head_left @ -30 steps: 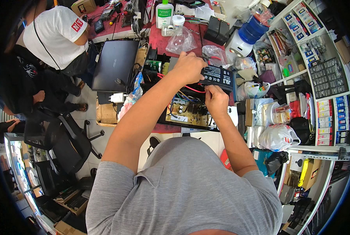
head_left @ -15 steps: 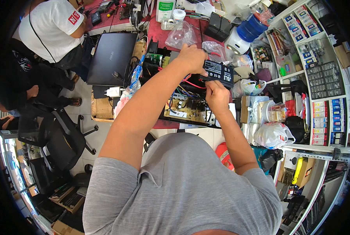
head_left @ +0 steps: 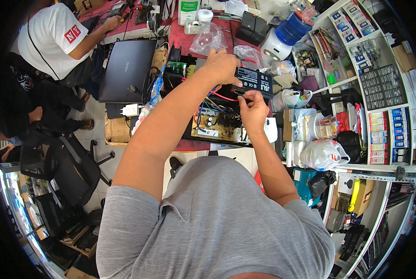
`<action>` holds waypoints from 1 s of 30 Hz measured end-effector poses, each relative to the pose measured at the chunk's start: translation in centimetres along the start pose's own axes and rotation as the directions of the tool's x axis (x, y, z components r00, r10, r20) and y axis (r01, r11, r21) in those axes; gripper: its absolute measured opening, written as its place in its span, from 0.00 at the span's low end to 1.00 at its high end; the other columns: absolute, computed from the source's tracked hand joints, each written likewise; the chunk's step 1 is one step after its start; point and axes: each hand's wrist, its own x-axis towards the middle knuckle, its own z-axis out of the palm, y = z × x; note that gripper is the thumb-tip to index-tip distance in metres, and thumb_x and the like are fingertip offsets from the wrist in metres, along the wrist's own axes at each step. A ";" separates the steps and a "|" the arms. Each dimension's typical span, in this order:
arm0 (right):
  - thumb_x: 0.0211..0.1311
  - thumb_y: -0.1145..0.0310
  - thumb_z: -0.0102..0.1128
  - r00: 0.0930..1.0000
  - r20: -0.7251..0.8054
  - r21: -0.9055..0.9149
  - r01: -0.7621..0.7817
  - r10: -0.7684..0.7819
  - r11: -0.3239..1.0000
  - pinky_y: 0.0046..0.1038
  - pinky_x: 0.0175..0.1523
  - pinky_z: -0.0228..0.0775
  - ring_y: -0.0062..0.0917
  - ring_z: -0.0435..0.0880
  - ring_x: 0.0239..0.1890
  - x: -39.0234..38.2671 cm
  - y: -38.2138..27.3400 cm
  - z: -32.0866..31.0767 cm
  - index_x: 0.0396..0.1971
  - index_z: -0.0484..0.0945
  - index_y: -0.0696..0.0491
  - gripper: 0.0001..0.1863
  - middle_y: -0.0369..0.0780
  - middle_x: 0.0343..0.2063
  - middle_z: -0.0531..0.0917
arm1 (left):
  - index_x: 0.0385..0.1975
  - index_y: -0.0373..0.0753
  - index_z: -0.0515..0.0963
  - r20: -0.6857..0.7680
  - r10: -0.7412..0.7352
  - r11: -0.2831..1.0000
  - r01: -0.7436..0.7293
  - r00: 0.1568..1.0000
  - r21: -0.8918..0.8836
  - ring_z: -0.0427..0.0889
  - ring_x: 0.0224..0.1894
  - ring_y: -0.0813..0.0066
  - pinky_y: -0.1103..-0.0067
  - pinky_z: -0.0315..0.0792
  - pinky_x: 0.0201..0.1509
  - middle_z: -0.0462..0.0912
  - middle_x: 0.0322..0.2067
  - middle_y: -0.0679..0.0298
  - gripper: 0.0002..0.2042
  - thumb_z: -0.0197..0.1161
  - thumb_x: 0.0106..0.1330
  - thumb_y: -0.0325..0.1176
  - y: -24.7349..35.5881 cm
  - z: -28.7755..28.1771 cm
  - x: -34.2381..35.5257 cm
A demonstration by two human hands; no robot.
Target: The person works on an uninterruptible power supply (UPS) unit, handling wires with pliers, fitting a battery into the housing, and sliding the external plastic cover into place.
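Observation:
A black rectangular battery (head_left: 257, 83) with white print lies over the far right part of an opened black device casing. My left hand (head_left: 221, 67) reaches across and is closed on the battery's left end. Just below the battery's near edge, my right hand (head_left: 253, 109) has thumb and forefinger pinched together; what sits between them is too small to make out. Red wires (head_left: 224, 96) run from the casing toward the battery and the right fingertips. Closer to me, a tan circuit board (head_left: 222, 130) with capacitors and coloured wires shows inside the casing.
Left of the casing are a closed dark laptop (head_left: 126, 72), a white charger (head_left: 130, 110) and blue cable. Beyond lie plastic bags (head_left: 208, 39) and another black battery (head_left: 252, 28). Bags and shelves crowd the right. A co-worker in a white shirt (head_left: 54, 35) stands far left.
My right hand stays at the battery's near edge, its fingers slightly shifted; the left keeps its hold. The whole view has moved a little. The co-worker's arm now stretches farther over the table.

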 end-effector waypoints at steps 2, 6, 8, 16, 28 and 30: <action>0.57 0.70 0.71 0.999 -0.040 -0.051 -0.007 0.005 0.999 0.32 0.28 0.71 0.34 0.77 0.19 -0.3 0.1 -0.6 0.31 0.82 0.56 0.07 0.41 0.23 0.83 | 0.51 0.50 0.83 -0.021 0.000 1.000 0.000 1.000 0.024 0.74 0.58 0.62 0.59 0.61 0.59 0.83 0.50 0.66 0.34 0.77 0.43 0.60 0.0 -0.1 -0.2; 0.60 0.63 0.69 0.992 0.053 -0.302 0.121 -0.110 0.945 0.35 0.29 0.71 0.36 0.78 0.19 -0.2 1.0 -1.7 0.32 0.84 0.56 0.10 0.42 0.21 0.82 | 0.52 0.50 0.84 -0.054 -0.015 0.998 0.018 0.998 0.063 0.74 0.57 0.61 0.60 0.61 0.59 0.84 0.48 0.65 0.35 0.76 0.43 0.62 0.2 -0.2 -0.4; 0.61 0.61 0.68 0.990 0.143 -0.263 0.027 0.012 0.964 0.37 0.30 0.72 0.37 0.80 0.20 0.0 0.9 -1.4 0.32 0.85 0.56 0.12 0.44 0.20 0.82 | 0.52 0.50 0.83 -0.027 -0.023 0.997 0.024 0.999 0.075 0.74 0.57 0.61 0.60 0.61 0.58 0.85 0.47 0.65 0.36 0.76 0.44 0.62 0.4 -0.3 -0.4; 0.63 0.67 0.64 0.987 0.161 -0.245 0.025 0.015 0.969 0.39 0.33 0.74 0.44 0.84 0.26 0.6 0.3 -0.7 0.32 0.85 0.57 0.08 0.50 0.25 0.84 | 0.56 0.48 0.80 0.075 -0.030 0.999 0.027 0.997 0.036 0.78 0.55 0.59 0.58 0.62 0.60 0.87 0.42 0.64 0.37 0.74 0.47 0.62 0.4 -0.6 -0.2; 0.62 0.72 0.63 0.950 0.084 -0.091 0.309 -0.302 0.947 0.38 0.34 0.75 0.47 0.84 0.29 1.6 -1.6 0.5 0.32 0.82 0.58 0.04 0.49 0.28 0.84 | 0.52 0.36 0.78 0.012 -0.016 0.999 0.017 1.000 -0.042 0.85 0.47 0.51 0.61 0.72 0.54 0.87 0.39 0.50 0.36 0.77 0.47 0.55 -0.3 1.0 0.8; 0.62 0.72 0.64 0.960 0.011 -0.137 0.277 -0.278 0.951 0.39 0.34 0.76 0.47 0.84 0.29 0.1 -0.6 0.3 0.33 0.82 0.58 0.04 0.50 0.28 0.84 | 0.51 0.36 0.78 0.011 -0.014 0.996 0.015 1.000 -0.084 0.85 0.46 0.51 0.61 0.72 0.53 0.87 0.38 0.49 0.35 0.77 0.47 0.55 0.0 0.9 -0.1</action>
